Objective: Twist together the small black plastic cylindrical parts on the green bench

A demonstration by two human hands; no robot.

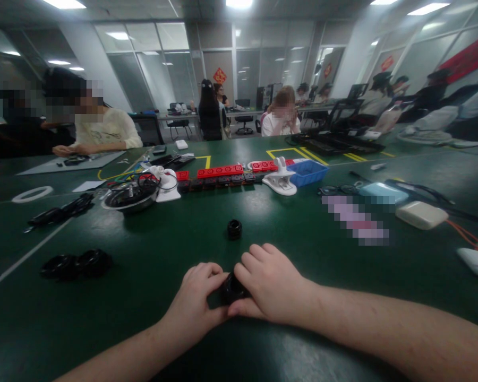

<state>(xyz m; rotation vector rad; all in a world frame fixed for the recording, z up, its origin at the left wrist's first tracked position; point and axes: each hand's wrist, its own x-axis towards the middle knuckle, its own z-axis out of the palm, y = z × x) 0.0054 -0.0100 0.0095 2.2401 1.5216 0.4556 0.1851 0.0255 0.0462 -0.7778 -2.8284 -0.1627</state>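
Between my two hands is a glossy black ring-shaped piece [233, 289], low over the green table; its exact kind does not show. The thumb and fingers of my left hand [197, 294] pinch its left side. My right hand [269, 284] curls over its right side, thumb underneath, hiding part of it. Just beyond my hands stands a smaller black ring-like piece [234, 229], touched by neither hand. Two more dark rings, a left one [58, 267] and a right one [94, 263], lie side by side to the left.
Across the table [175, 228] stand a metal bowl [132, 203] holding dark items, a row of red-topped blocks [220, 171], a white clip stand [281, 180] and a blue bin [309, 173]. Cables and a white box [421, 215] lie right. A person [105, 127] sits far left.
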